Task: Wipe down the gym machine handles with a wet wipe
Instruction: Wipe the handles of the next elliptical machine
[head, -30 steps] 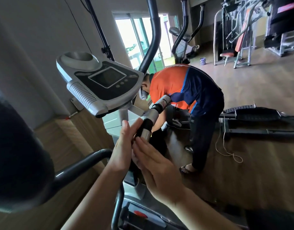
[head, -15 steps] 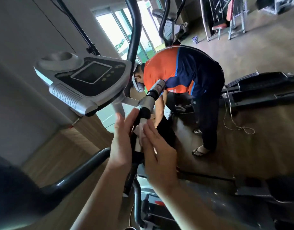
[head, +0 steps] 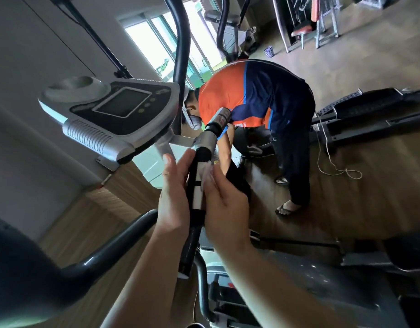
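Right hand (head: 224, 204): fingers extended and close together, laid flat against the right side of the handle (head: 196, 188). A white wet wipe (head: 207, 172) shows at the fingertips, pressed between them and the handle; how much of it lies under the palm cannot be told. The hand does not wrap the bar.

Left hand (head: 173, 197): open and flat, fingers straight, set against the opposite, left side of the handle, with nothing seen in it. The two palms face one another with the bar between them.

Handle: its long axis runs from low and near, below the wrists, up and away toward the console (head: 119, 117), leaning slightly right. A silver section lies between the palms, black grip above and below it, and a further silver sleeve (head: 205, 142) above the fingertips.

Judgement: both hands are equally near. The wiping stroke must follow this axis, and the upper grip lies directly ahead of the right fingertips.

Beyond the handle, another person (head: 256, 102) bends over the floor (head: 346, 197).
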A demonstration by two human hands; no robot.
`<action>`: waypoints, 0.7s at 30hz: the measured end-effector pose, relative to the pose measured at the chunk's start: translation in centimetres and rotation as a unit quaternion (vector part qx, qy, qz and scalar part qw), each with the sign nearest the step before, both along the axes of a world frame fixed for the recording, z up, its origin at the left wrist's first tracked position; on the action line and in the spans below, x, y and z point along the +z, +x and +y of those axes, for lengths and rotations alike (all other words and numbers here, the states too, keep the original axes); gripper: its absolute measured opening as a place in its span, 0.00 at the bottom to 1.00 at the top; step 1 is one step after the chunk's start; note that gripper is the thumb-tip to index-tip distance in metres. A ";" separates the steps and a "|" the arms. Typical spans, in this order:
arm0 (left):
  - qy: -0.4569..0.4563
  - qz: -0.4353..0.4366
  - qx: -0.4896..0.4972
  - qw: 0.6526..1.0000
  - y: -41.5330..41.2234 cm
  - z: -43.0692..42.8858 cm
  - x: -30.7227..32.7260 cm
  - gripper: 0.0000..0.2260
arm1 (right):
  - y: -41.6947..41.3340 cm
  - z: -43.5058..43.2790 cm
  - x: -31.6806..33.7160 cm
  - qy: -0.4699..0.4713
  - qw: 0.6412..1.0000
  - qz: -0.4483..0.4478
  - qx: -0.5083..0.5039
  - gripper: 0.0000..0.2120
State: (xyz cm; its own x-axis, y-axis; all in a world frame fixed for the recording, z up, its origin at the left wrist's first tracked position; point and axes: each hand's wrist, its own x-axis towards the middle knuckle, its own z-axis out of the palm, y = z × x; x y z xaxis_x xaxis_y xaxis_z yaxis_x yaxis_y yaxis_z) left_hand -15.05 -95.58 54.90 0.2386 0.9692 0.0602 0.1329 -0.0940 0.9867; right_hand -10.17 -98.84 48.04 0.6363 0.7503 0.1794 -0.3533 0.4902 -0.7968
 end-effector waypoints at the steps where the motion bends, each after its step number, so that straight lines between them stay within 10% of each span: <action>1: 0.001 0.002 -0.001 1.000 0.0 -0.1 0.1 0.38 | 0.4 0.6 0.2 -0.007 0.999 -0.043 -0.006 0.13; 9: 0.018 0.003 -0.005 1.000 -0.3 0.4 -0.3 0.37 | 2.0 0.1 -1.3 0.016 0.953 -0.293 -0.081 0.17; 21: 0.037 0.023 -0.029 0.999 0.3 0.5 0.1 0.24 | 4.4 1.1 0.7 0.005 0.940 -0.337 -0.055 0.16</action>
